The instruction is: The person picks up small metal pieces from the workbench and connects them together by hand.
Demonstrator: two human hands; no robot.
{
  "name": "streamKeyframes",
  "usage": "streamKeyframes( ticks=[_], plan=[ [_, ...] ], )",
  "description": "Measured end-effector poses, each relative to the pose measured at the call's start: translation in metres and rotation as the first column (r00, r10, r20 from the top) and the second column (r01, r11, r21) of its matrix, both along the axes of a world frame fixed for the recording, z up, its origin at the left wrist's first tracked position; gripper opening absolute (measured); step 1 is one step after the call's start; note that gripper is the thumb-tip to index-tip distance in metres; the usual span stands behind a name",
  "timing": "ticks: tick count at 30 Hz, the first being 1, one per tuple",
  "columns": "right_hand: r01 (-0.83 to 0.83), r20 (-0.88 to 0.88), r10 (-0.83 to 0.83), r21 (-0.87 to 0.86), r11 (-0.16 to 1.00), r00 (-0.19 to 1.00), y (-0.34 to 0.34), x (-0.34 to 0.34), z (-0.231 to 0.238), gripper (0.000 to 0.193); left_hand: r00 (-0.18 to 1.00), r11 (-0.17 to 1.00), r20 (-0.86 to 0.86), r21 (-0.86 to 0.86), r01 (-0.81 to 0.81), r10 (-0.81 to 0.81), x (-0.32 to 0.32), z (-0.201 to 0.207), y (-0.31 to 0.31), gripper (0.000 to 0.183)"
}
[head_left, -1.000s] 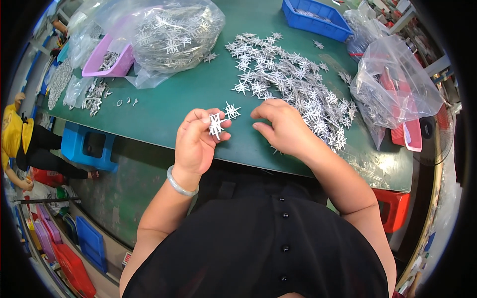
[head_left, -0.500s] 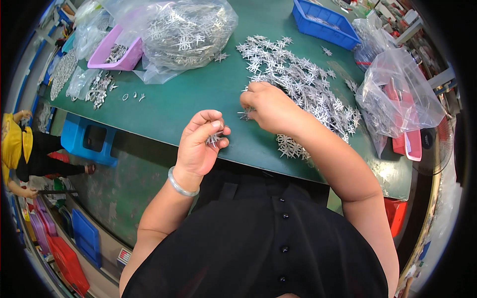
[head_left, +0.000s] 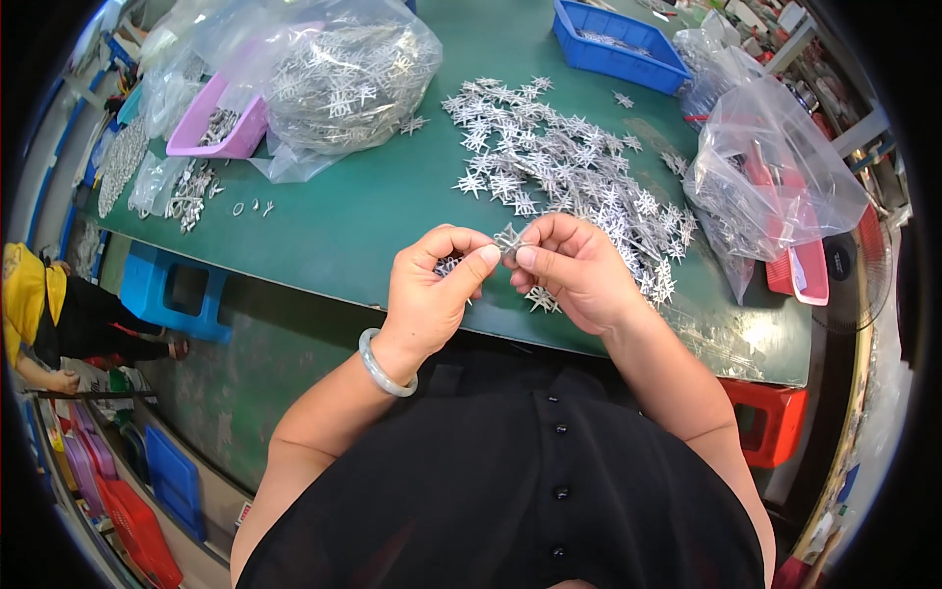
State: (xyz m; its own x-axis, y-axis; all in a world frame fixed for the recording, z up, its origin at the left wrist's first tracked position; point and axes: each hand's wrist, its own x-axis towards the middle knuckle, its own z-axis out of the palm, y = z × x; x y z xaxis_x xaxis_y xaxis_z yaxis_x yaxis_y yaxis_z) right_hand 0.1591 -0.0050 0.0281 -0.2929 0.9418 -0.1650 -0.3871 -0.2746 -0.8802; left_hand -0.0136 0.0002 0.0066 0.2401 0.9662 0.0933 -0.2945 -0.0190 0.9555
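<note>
Between the fingertips of both hands, just above the table's near edge, is a small silver spiky metal piece (head_left: 508,240). My left hand (head_left: 432,285) pinches its left side, and more silver spiky pieces (head_left: 447,265) show inside the curled fingers. My right hand (head_left: 579,270) grips the other side between thumb and forefinger. Right behind the hands spreads a heap of like silver spiky pieces (head_left: 549,157), partly hidden by the right hand.
A clear bag (head_left: 353,88) full of spiky pieces and a pink bin (head_left: 221,123) stand at the back left. Small metal parts (head_left: 191,191) lie nearby. There is a blue tray (head_left: 620,47) at the back, with a clear bag (head_left: 775,167) over a pink basket at right. Another person (head_left: 59,304) stands far left.
My right hand has left the heap's edge and come to my left hand, which has shifted right. Both now hold one spiky piece together. The view has shifted slightly.
</note>
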Motion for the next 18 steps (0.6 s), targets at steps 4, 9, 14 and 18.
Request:
streamKeyframes(
  ticks=[4,9,14,18],
  plan=[
    [0.002,0.033,-0.003,0.017,1.0,0.999,-0.009,0.01,-0.004,0.008,0.997,0.998,-0.067,0.045,0.032,-0.029,0.009,0.005,0.0,0.007],
    [0.024,0.025,-0.025,0.023,0.999,0.999,-0.015,0.018,-0.006,0.008,0.994,0.996,-0.103,0.077,0.051,-0.043,0.017,0.007,-0.002,0.007],
    [0.104,0.298,-0.211,0.337,0.936,0.931,-0.019,0.023,-0.018,0.007,0.99,0.988,-0.138,0.151,0.032,-0.011,0.021,0.006,-0.003,0.007],
    [0.121,0.319,-0.35,0.563,0.817,0.881,-0.018,0.023,-0.02,0.01,0.979,0.964,-0.202,0.263,0.037,0.017,0.022,0.003,-0.002,0.01]
  ],
)
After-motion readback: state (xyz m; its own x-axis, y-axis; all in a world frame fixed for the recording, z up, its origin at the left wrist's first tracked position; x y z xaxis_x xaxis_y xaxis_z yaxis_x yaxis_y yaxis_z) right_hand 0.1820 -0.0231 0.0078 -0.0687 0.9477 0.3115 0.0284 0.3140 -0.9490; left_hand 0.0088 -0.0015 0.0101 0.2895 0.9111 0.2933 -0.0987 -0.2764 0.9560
